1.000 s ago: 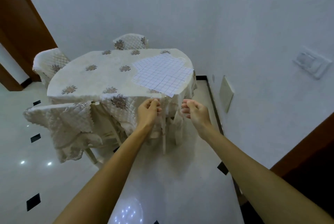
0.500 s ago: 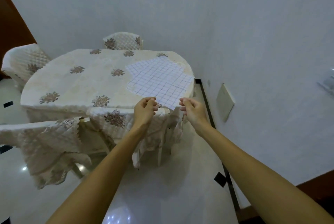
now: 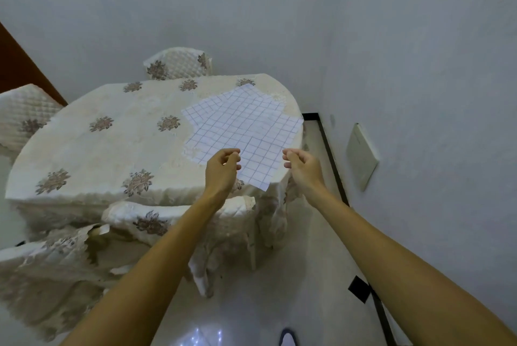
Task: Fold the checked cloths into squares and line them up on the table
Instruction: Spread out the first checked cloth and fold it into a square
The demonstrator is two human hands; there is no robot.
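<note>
Head view | checked cloths (image 3: 240,124) overlap unfolded at table's (image 3: 112,150) 4 o'clock edge | left hand (image 3: 222,168) pinching near corner, right hand (image 3: 303,166) curled, empty | risk: overhanging corner slides off.

One head-worn camera looks forward and down over both outstretched arms at the table (image 3: 112,155), standing off from its near edge.

Matt checked cloths (image 3: 243,127), glossy floor (image 3: 251,303)
</note>
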